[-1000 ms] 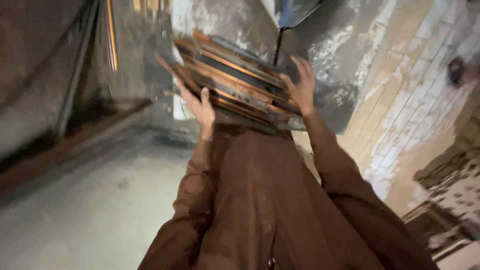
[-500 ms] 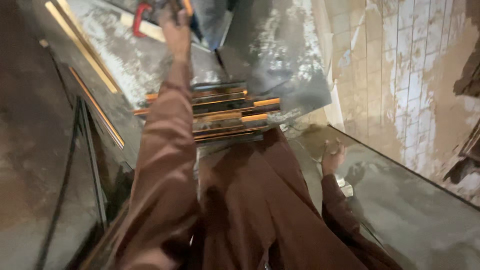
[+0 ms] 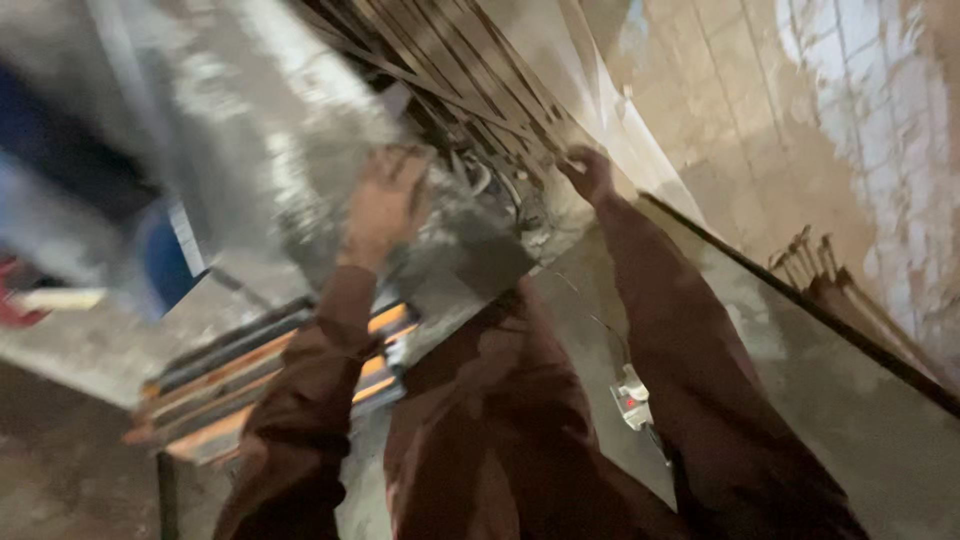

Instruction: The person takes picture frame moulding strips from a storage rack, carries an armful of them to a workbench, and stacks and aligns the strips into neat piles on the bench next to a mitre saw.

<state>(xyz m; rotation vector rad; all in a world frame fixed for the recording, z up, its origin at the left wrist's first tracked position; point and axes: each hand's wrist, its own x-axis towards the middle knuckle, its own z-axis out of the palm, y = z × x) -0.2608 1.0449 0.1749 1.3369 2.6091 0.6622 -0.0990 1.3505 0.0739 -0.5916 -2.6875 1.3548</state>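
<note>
Tiled wall and rough grey floor frame a person in rust-brown sleeves reaching up toward a bundle of long metal strips.

Blurred by motion, the left hand lies spread against a grey mottled sheet, fingers loose and closed on nothing. The right hand is the nearer to the bundle of dark strips, touching its lower end; whether it grasps cannot be told. The bundle's long axis runs up and to the left, away from both hands. A stack of orange-edged bars lies below the left forearm.
</note>
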